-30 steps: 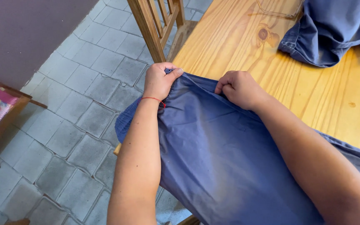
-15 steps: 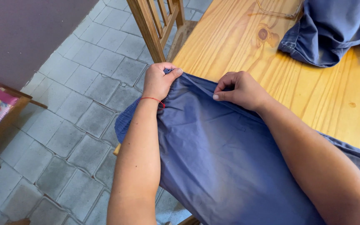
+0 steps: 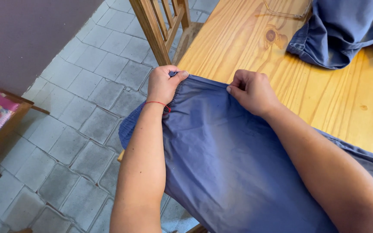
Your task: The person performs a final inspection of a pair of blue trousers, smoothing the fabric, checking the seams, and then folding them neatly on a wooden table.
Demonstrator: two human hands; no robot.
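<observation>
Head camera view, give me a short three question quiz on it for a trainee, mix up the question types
1. True or false: both hands grip the top edge of the blue garment.
2. Which wrist wears the thin red string? A) left B) right C) neither
3. Fill in: a second blue garment lies on the far part of the wooden ____.

Key:
1. True: the left hand bunches the gathered corner, and the right hand pinches the edge farther along.
2. A
3. table
</observation>
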